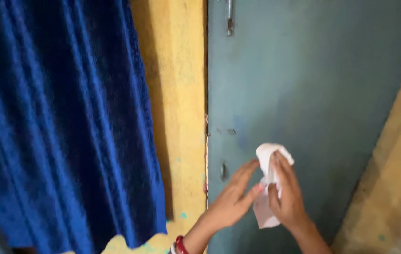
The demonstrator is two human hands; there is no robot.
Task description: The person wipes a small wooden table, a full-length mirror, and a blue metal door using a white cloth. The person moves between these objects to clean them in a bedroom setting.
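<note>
Head view: a blue velvety curtain (pixel 59 122) is hung at left, beside a yellow plastered wall (pixel 181 94) and a grey-blue painted door (pixel 313 84). Before the door, a crumpled white cloth (pixel 267 160), long axis upright, is touched by the left hand (pixel 233 200), fingers extended, and gripped by the right hand (pixel 287 197), fingers curled.

Yellow wall (pixel 181 94) (blue curtain (pixel 59 122) beside)

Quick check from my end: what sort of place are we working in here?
Likely a doorway in a home: a grey-blue door set in a worn yellow wall, with a blue curtain beside it.
</note>
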